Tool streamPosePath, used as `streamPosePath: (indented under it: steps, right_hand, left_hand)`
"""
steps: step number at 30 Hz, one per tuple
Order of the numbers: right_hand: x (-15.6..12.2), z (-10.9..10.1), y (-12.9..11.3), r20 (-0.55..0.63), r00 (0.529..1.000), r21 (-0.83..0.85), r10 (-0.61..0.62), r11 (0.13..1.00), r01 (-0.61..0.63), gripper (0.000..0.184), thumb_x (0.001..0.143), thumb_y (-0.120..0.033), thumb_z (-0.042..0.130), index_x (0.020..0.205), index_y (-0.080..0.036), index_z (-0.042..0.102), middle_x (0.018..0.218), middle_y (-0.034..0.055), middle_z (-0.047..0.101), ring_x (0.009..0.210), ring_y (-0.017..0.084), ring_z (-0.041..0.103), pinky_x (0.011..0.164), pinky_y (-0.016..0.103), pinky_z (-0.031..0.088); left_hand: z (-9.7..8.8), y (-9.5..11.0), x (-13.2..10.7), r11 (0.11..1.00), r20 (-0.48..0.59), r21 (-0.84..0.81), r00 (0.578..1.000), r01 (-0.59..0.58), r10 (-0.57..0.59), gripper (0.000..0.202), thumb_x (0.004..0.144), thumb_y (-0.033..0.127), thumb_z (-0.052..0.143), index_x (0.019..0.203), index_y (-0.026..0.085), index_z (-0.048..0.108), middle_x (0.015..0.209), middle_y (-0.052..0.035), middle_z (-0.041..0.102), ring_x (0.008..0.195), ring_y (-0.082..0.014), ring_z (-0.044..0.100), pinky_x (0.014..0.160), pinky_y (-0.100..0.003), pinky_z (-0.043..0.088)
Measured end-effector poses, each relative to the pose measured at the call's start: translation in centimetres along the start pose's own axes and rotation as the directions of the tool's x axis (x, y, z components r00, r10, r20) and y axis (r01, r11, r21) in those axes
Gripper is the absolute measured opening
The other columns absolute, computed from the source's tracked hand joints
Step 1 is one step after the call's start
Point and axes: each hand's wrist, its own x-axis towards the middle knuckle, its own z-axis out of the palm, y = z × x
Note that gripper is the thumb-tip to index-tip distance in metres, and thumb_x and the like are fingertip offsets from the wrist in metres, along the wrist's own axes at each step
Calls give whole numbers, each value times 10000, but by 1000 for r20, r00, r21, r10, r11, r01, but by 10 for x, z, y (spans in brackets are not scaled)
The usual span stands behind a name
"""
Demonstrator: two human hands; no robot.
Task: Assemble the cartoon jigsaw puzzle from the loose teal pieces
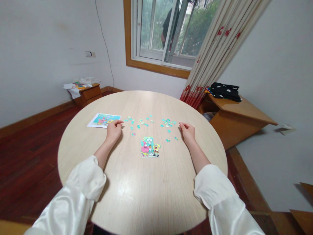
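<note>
A partly joined jigsaw puzzle (149, 147) lies flat in the middle of the table, showing pink, white and yellow cartoon figures on turquoise. My left hand (114, 130) rests at the right edge of a printed reference picture (104, 119), its fingers loosely bent and slightly apart, with nothing visible in them. Right of the loose pieces, my right hand (187, 131) has its thumb and fingertips drawn together; anything between them is too small to make out. Several loose puzzle pieces (168, 122) lie near it, and more turquoise pieces (132, 122) are scattered beside my left hand.
All this lies on a round pale wooden table (146, 192). A small drawer cabinet (91, 93) with papers stands back left. At right is a tilted wooden desk (234, 120) with black spotted cloth (225, 91) on it. Behind are a curtain (215, 49) and a window with a person outside.
</note>
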Motion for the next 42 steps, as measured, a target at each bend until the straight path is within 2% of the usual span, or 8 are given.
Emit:
streamPosePath:
  steps: [4,7,11,14,25,32,39,42]
  right_hand:
    - [0,0,0,7,1000,16,5,1000,-5,357,587,-480,707,723,-149,698,721,54,689,644,137,576,666,310,482]
    - [0,0,1,10,1000,-3,-10,1000,10,363,601,-494,695,724,-152,696,721,54,689,635,134,573,651,306,480]
    - [0,0,0,23,1000,-15,-7,1000,7,371,600,-500,694,732,-153,694,714,50,690,628,133,570,645,303,477]
    - [0,0,-1,27,1000,0,2,1000,-2,364,593,-484,701,733,-148,693,703,44,685,624,130,565,656,304,475]
    - [-1,1,0,47,998,-48,-34,998,36,402,617,-534,659,726,-148,687,696,44,674,666,153,582,676,318,471]
    - [-5,3,-7,52,997,-110,-60,992,65,220,664,-351,614,716,-149,683,783,77,705,763,191,617,776,349,486]
    - [-17,4,-15,129,965,-279,-227,926,255,239,709,-225,481,793,-149,692,841,87,710,764,191,615,724,330,496]
    - [-18,4,-15,143,958,-297,-247,913,279,258,711,-212,459,799,-150,694,857,89,707,767,187,611,712,325,499]
  left_hand:
    - [2,2,-2,999,40,-46,999,21,-19,352,661,167,406,849,134,702,784,-67,723,776,-207,680,830,-373,544]
    - [3,6,-8,998,152,-26,986,-65,69,377,658,164,420,876,157,727,921,-73,747,948,-228,669,963,-400,487]
    - [4,10,-15,976,387,32,903,-216,187,384,644,177,433,864,182,747,1022,-68,740,1128,-250,605,1064,-418,397]
    - [3,10,-16,949,468,65,849,-309,244,355,629,184,437,799,186,749,1013,-78,738,1115,-258,611,1061,-424,397]
    - [-1,15,-14,946,319,215,933,-242,167,251,629,164,392,559,213,628,695,-59,708,754,-238,658,779,-342,504]
    - [-5,19,-13,961,250,198,958,-191,139,221,622,205,370,502,221,556,537,-33,615,602,-220,597,662,-322,472]
    - [-7,22,-11,987,77,117,992,-111,103,186,607,181,356,504,221,505,531,-13,573,625,-200,585,698,-309,473]
    - [-7,22,-8,992,46,93,996,-82,78,178,609,164,353,512,219,492,548,-13,572,638,-189,584,711,-305,475]
